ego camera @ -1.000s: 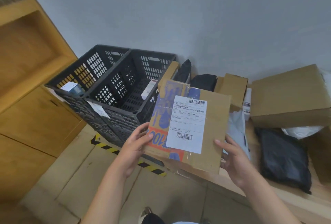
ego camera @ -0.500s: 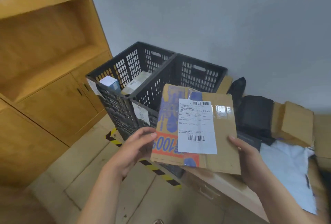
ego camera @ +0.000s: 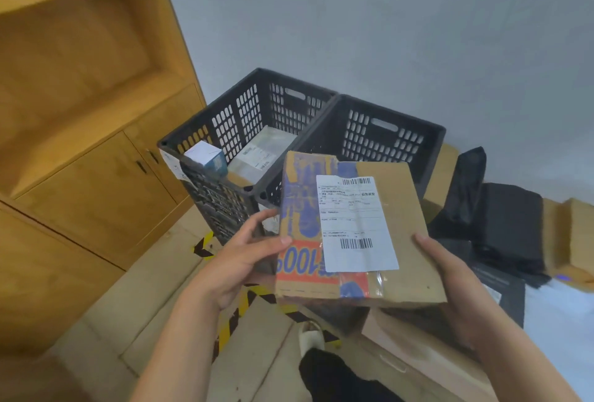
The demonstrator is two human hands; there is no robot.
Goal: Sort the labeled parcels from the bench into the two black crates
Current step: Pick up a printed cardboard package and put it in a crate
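The left hand (ego camera: 244, 260) and right hand (ego camera: 450, 276) are gripping the box (ego camera: 408, 208) by opposite edges, label (ego camera: 353, 224) facing up, likely for reading. It is hovering before the left crate (ego camera: 225, 125) and right crate (ego camera: 385, 131), above the bench (ego camera: 434, 350) corner.

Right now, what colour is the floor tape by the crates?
The tape has yellow and black stripes; head view shows it best.

Parcel (ego camera: 405, 208) between left hand (ego camera: 238, 269), right hand (ego camera: 450, 289)
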